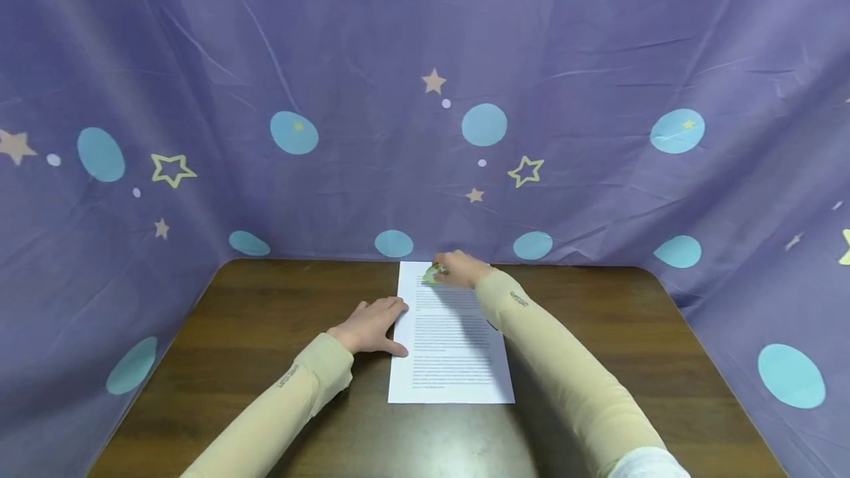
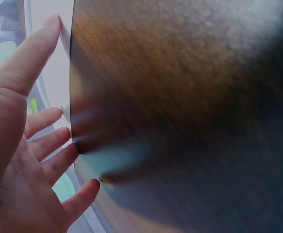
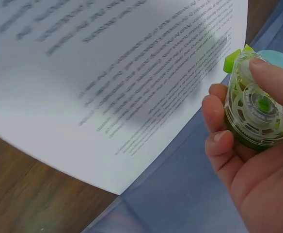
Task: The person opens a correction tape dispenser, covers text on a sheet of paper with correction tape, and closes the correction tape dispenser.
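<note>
A sheet of printed paper (image 1: 451,338) lies flat on the brown wooden table, lines of text running across it. Near its top, my right hand (image 1: 460,269) grips a correction tape dispenser (image 3: 255,104) with a clear case and bright green parts. The right wrist view shows the thumb on the case and the other fingers curled behind it; its green tip (image 3: 232,60) is at the upper left. At the sheet's left edge, my left hand (image 1: 375,327) rests with spread fingers, thumb and fingertips on the margin. The left wrist view shows those fingers (image 2: 49,145) holding nothing.
The wooden table (image 1: 279,316) extends to both sides of the sheet. A purple curtain (image 1: 372,43) with stars and blue ovals hangs right behind the table's far edge and along both sides. The right forearm's shadow falls across the paper.
</note>
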Motion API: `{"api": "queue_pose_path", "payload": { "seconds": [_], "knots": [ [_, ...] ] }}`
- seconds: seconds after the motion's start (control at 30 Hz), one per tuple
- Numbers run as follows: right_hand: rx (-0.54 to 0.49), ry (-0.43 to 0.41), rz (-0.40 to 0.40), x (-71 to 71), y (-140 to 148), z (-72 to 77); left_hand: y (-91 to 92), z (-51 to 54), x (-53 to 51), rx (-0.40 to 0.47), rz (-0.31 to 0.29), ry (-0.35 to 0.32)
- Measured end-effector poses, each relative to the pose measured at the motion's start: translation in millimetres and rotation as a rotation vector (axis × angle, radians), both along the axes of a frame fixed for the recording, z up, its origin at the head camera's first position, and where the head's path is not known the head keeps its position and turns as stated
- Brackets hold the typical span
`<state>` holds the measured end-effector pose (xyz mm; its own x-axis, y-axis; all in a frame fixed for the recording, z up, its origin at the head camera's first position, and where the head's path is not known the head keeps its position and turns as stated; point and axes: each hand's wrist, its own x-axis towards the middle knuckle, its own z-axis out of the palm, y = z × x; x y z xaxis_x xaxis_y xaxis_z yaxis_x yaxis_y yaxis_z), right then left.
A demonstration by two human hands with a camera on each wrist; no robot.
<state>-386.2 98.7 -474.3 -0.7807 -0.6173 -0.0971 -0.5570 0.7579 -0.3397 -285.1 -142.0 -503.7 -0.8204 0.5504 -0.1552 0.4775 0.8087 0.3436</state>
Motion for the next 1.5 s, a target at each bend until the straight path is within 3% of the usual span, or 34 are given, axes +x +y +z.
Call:
{"api": "queue_pose_path", "payload": {
  "seconds": [0.67, 0.93, 1.17, 1.5],
  "knots": [
    [0.019, 0.043, -0.003, -12.4, -13.1, -6.9, 2.5, 0.6, -2.5, -0.071, -0.023, -0.005],
    [0.072, 0.017, -0.033, -13.0, -23.4, -6.4, 2.1, -0.9, -1.4, -0.091, -0.033, 0.004],
    [0.103, 0.042, -0.044, -12.7, -31.1, -4.4, 2.7, -1.8, -0.2, -0.101, -0.038, -0.009],
    [0.138, 0.045, -0.070, -20.2, -32.5, -7.7, 1.9, -4.1, -7.0, -0.130, -0.033, 0.006]
  ]
}}
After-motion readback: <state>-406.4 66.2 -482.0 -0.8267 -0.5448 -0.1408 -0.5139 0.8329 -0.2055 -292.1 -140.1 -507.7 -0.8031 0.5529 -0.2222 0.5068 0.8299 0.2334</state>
